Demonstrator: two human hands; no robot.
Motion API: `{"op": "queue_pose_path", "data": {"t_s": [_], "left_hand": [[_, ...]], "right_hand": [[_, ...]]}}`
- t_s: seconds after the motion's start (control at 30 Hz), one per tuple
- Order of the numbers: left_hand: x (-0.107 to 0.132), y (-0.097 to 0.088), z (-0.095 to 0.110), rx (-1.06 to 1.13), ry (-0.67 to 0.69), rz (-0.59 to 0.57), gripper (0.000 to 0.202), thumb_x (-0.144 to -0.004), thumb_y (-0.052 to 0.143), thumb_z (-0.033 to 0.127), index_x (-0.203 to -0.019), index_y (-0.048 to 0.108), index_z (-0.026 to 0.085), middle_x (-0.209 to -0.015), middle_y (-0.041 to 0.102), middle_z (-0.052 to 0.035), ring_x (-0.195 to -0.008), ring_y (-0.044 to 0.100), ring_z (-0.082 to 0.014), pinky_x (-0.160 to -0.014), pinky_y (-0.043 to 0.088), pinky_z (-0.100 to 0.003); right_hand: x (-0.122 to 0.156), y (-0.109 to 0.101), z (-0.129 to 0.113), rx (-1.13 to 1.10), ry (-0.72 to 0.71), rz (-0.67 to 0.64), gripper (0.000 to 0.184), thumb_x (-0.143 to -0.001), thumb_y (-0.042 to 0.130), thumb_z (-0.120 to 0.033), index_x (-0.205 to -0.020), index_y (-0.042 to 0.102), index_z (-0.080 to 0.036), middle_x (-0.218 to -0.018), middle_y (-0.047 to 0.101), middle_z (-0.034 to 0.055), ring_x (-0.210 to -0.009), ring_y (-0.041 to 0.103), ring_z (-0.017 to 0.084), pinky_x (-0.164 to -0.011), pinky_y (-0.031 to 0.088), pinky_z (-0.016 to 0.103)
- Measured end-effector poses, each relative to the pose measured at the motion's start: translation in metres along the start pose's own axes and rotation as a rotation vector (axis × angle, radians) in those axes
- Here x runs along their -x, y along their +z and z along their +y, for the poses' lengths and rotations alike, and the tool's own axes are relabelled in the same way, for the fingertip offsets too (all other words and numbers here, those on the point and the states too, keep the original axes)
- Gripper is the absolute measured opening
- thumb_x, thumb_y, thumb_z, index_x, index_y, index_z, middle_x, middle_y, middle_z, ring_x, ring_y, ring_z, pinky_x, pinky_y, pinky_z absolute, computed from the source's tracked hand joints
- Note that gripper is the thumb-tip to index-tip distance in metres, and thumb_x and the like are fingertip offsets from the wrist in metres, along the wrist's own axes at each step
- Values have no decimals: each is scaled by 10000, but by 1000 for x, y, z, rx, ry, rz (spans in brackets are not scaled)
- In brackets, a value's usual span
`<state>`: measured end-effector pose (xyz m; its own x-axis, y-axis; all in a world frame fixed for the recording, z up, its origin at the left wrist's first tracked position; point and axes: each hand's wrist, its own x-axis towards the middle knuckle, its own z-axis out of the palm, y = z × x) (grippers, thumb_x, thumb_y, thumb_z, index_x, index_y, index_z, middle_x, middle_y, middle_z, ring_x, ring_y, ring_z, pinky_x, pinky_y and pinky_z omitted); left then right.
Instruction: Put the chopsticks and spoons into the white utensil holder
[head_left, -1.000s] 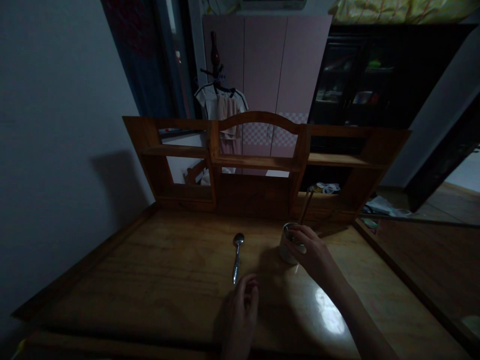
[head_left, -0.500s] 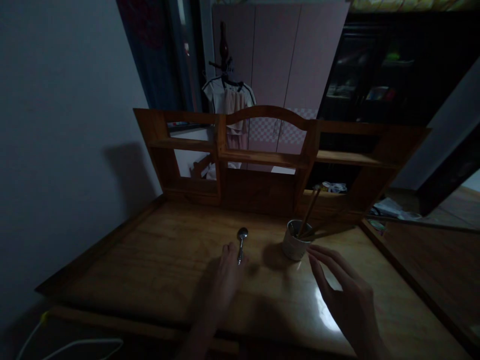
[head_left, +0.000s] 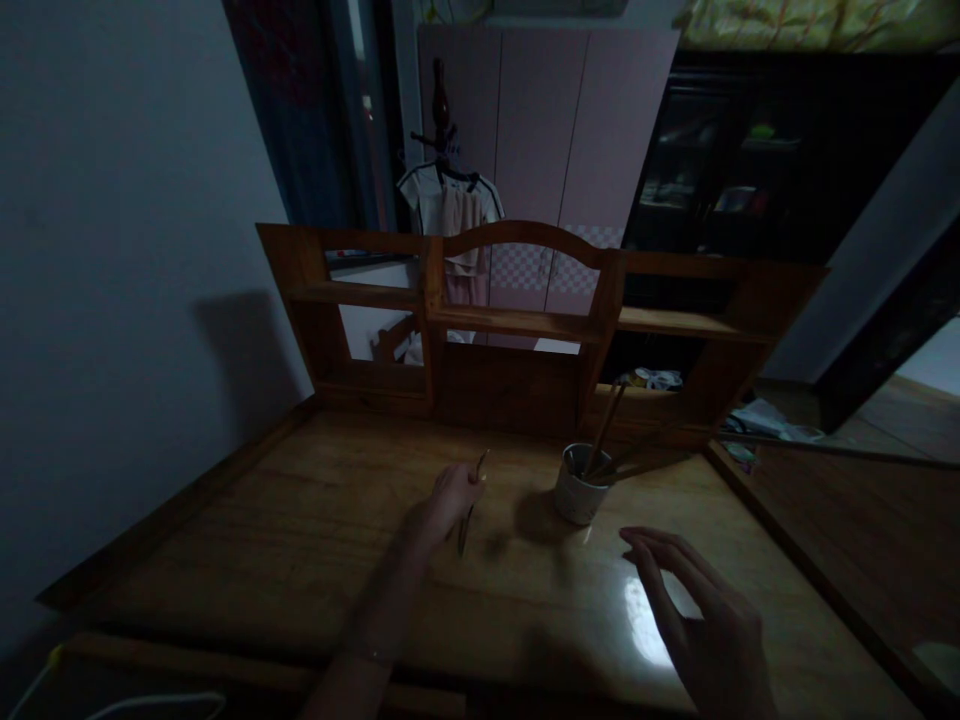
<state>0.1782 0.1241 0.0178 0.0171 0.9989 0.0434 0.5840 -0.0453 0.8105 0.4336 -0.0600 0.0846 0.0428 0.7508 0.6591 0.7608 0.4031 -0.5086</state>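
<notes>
My left hand (head_left: 454, 490) is closed around a metal spoon (head_left: 466, 530), held just above the desktop. The spoon appears nearly edge-on and blurred, with part of it hidden by my fingers. To the right stands a pale cup (head_left: 577, 500) holding thin wooden sticks that look like chopsticks (head_left: 606, 430); some lean far out over its right rim. My right hand (head_left: 701, 605) hovers in front and to the right of the cup, apart from it. Its fingers are loosely curved, thumb tip near the index finger, with nothing visible between them.
A wooden desk (head_left: 300, 510) carries a low shelf unit (head_left: 517, 322) along its back edge. A wall (head_left: 150, 250) borders the left side. Behind are a clothes rack with a shirt (head_left: 450, 205), a pink wardrobe (head_left: 536, 130) and a dark cabinet (head_left: 720, 160). A white cable (head_left: 165, 698) hangs at lower left.
My left hand has taken hold of the spoon, which lay on the desk, and turned it. My right hand has drawn slightly away from the cup. The view has shifted a little.
</notes>
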Motion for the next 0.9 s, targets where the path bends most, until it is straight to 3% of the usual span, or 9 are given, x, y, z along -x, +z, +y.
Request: {"op": "queue_pose_path", "data": {"t_s": [0.07, 0.17, 0.23, 0.33, 0.5, 0.6, 0.73, 0.83, 0.9], "left_hand": [[13, -6, 21, 45, 39, -30, 155, -820, 552, 288, -758, 612, 159, -657, 618, -17, -506, 551, -127, -429, 359, -185], [52, -15, 68, 188, 251, -69, 225, -890, 490, 362, -854, 616, 178, -721, 639, -15, -573, 602, -137, -465, 414, -192], [84, -14, 99, 149, 417, 62, 211, -922, 474, 337, -884, 617, 187, -778, 658, -20, -669, 627, -142, -603, 472, -221], [124, 1, 124, -24, 675, 183, 169, -947, 435, 216, -927, 600, 186, -833, 650, -37, -755, 629, -152, -688, 484, -250], [149, 29, 121, -261, 1004, 381, 139, -934, 428, 128, -960, 565, 131, -793, 653, -70, -701, 635, -181, -587, 479, -282], [152, 33, 117, -278, 1033, 377, 162, -918, 479, 113, -1057, 560, 103, -793, 655, -64, -704, 642, -172, -606, 490, -287], [150, 37, 115, -144, 986, 242, 300, -921, 512, 136, -1220, 521, 164, -890, 666, -49, -800, 643, -154, -702, 499, -270], [139, 41, 112, 123, 786, 247, 219, -908, 569, 229, -1127, 561, 223, -893, 646, -32, -827, 627, -147, -768, 499, -267], [126, 44, 108, 311, 597, 222, 289, -850, 649, 318, -1105, 556, 222, -928, 624, -39, -859, 615, -164, -802, 505, -291]], "right_hand": [[-1, 3, -1, -89, 124, -41, 189, -951, 523, -352, -1052, 639, -242, -1023, 648, 48, -860, 664, 194, -524, 555, 212], [-7, 6, -10, -200, 278, -97, 254, -929, 557, -414, -1113, 624, -252, -876, 661, 38, -753, 671, 192, -420, 512, 192], [-13, 5, -19, -249, 300, -114, 304, -924, 564, -434, -1171, 596, -260, -823, 655, 24, -679, 659, 180, -474, 536, 212], [-19, 3, -35, -230, 199, -80, 320, -913, 581, -438, -1181, 572, -264, -864, 653, 24, -658, 648, 178, -576, 559, 259], [-10, 0, -49, 35, -64, 98, 152, -911, 578, -372, -1011, 606, -262, -978, 649, 66, -824, 661, 234, -615, 546, 293], [-1, -3, -49, 148, -79, 186, 173, -929, 533, -369, -1032, 631, -272, -1027, 660, 76, -878, 664, 268, -647, 548, 328], [-5, -16, -40, 67, 60, 204, 195, -920, 545, -407, -965, 672, -266, -951, 689, 57, -814, 677, 254, -644, 553, 316], [-24, -28, -28, -106, 235, 218, 201, -902, 592, -421, -970, 680, -254, -918, 708, 34, -864, 683, 231, -703, 563, 265], [-40, -31, -21, -196, 304, 248, 227, -900, 604, -421, -1021, 668, -239, -927, 711, 36, -903, 679, 232, -747, 561, 263]]}}
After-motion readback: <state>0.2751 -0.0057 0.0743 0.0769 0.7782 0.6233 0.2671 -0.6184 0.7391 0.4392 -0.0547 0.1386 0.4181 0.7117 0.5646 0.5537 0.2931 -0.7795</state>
